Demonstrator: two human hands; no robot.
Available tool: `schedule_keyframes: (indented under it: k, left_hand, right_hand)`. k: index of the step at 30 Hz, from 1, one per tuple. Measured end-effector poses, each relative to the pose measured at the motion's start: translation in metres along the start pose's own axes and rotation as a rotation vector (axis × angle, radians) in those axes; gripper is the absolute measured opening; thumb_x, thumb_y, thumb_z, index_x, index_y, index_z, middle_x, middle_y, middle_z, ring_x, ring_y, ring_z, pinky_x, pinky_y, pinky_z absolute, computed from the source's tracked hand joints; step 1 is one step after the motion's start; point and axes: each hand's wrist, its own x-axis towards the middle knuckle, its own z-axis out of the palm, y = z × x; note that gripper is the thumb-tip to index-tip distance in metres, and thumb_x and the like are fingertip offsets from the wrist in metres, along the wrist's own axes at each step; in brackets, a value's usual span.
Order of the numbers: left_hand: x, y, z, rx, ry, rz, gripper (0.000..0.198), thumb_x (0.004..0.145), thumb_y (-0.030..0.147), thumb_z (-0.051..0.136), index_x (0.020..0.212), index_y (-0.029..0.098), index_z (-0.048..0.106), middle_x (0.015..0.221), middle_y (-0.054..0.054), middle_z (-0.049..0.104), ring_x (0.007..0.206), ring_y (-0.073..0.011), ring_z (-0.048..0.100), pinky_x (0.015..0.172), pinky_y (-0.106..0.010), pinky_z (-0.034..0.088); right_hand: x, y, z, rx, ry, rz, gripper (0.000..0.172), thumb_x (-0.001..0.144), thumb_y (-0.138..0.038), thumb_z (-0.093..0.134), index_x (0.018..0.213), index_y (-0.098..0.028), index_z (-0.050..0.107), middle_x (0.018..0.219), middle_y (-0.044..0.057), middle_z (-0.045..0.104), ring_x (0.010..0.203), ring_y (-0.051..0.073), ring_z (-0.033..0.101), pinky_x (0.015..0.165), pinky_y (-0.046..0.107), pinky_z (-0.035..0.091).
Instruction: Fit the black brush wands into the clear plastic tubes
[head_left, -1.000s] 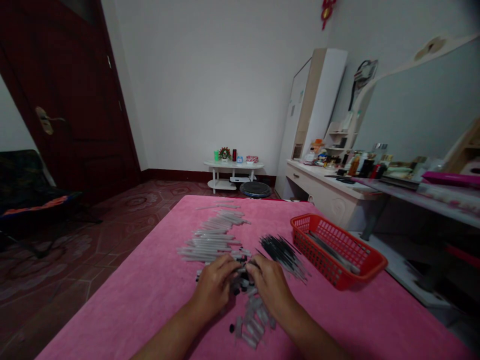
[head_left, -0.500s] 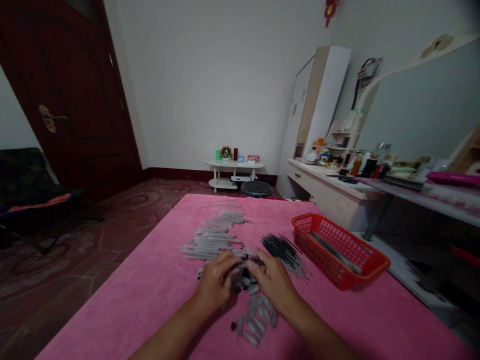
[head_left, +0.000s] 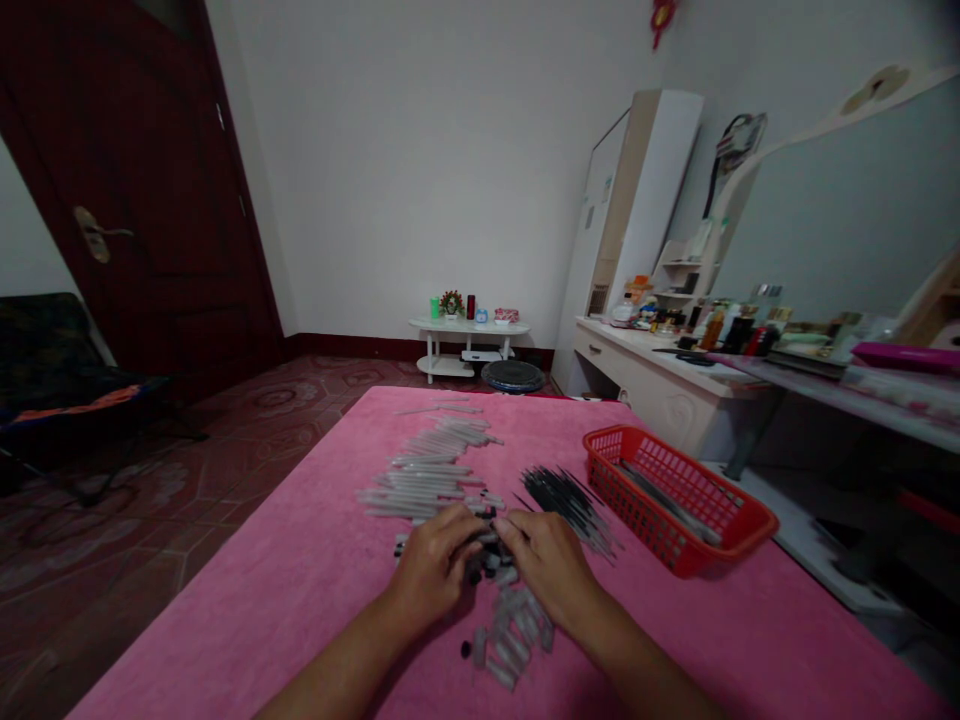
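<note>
My left hand [head_left: 435,560] and my right hand [head_left: 551,562] come together over a heap of small parts on the pink cloth [head_left: 285,585]. Both are closed, thumbs and fingertips nearly meeting; whatever they pinch is hidden and too small to name. Small black pieces [head_left: 475,577] lie beneath the fingers. Closer to me is a pile of short translucent pieces like pen caps [head_left: 517,635], one black plug [head_left: 466,649] beside it. Pale tubes resembling pen barrels [head_left: 420,482] spread beyond my left hand. Thin dark sticks resembling pen refills [head_left: 566,500] lie past my right hand.
A red plastic basket [head_left: 675,540] holding some long thin items stands on the cloth at right. Beyond it is a dressing table [head_left: 652,370] crowded with bottles. A small white table [head_left: 469,325] stands by the back wall, a folding chair [head_left: 67,390] at left.
My fingers shift slightly, with the right hand's fingertips drawing in closer over the heap. The piles and the basket stay as they were.
</note>
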Motion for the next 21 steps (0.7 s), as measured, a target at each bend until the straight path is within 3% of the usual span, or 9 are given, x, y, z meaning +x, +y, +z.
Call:
schedule_keyframes:
  k: [4,9,13,17,21]
  left_hand:
    - [0.001,0.000,-0.001,-0.006,0.022,-0.021,0.022,0.089,0.021,0.045,0.100,0.018,0.064,0.087,-0.008,0.061,0.083,-0.0174,0.056,0.073,-0.028,0.043]
    - [0.002,0.001,-0.001,-0.019,0.007,-0.006,0.023,0.088,0.019,0.046,0.103,0.018,0.064,0.089,-0.008,0.061,0.084,-0.0177,0.056,0.074,-0.029,0.044]
    - [0.001,0.000,-0.001,-0.016,0.026,-0.020,0.023,0.088,0.021,0.046,0.101,0.017,0.065,0.088,-0.008,0.061,0.083,-0.0176,0.057,0.074,-0.029,0.045]
    - [0.001,-0.001,-0.001,-0.038,0.012,0.004,0.024,0.089,0.021,0.046,0.103,0.017,0.065,0.089,-0.009,0.062,0.084,-0.0175,0.057,0.075,-0.029,0.045]
    - [0.001,0.000,-0.001,-0.031,0.020,-0.014,0.025,0.089,0.022,0.045,0.103,0.017,0.065,0.089,-0.009,0.062,0.084,-0.0181,0.057,0.074,-0.030,0.046]
  right_hand:
    - [0.001,0.000,-0.004,0.004,0.012,-0.010,0.020,0.083,-0.034,0.054,0.073,-0.018,0.059,0.065,-0.001,0.057,0.060,0.011,0.048,0.055,0.022,0.025]
    - [0.002,-0.001,-0.009,-0.038,-0.037,0.005,0.032,0.089,-0.035,0.044,0.065,-0.018,0.057,0.057,-0.002,0.052,0.056,0.011,0.045,0.054,0.023,0.024]
    - [0.002,-0.001,-0.011,-0.018,-0.036,-0.008,0.017,0.083,-0.032,0.053,0.074,-0.018,0.060,0.065,-0.002,0.057,0.060,0.012,0.048,0.055,0.022,0.026]
    - [0.002,-0.003,-0.012,-0.022,-0.053,-0.001,0.029,0.088,-0.034,0.045,0.068,-0.018,0.059,0.061,-0.001,0.056,0.059,0.012,0.048,0.056,0.023,0.026]
    - [0.002,-0.005,-0.013,-0.021,-0.042,-0.008,0.016,0.083,-0.031,0.054,0.074,-0.018,0.059,0.066,-0.001,0.058,0.061,0.012,0.048,0.056,0.022,0.026]
